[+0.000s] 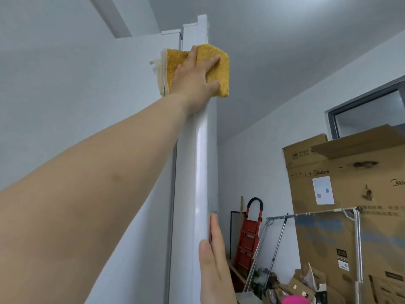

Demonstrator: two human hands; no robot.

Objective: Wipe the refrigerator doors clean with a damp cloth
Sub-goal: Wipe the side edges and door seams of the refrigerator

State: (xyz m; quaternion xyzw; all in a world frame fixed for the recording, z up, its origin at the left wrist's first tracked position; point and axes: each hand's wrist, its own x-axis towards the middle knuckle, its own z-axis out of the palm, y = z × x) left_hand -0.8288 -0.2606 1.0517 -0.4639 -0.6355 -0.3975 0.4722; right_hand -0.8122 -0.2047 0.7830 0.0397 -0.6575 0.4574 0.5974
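Pale grey walls and ceiling surround a tall white refrigerator door (pixel 201 161) seen edge-on. The left hand (pixel 195 77) presses a folded mustard-yellow terry cloth (pixel 222 71) against its upper edge, fingers spread flat, the cloth spilling beyond the fingertips. Well below that grip, the right hand (pixel 215 266) lies flat on the same edge, fingers straight; right of it stand a red stepladder (pixel 249 233) and a brown cardboard box (pixel 341 187).

cloth (pixel 215 69): mustard yellow, cream edge | refrigerator door (pixel 201 161): white | stepladder (pixel 248 233): red | box (pixel 328 163): brown
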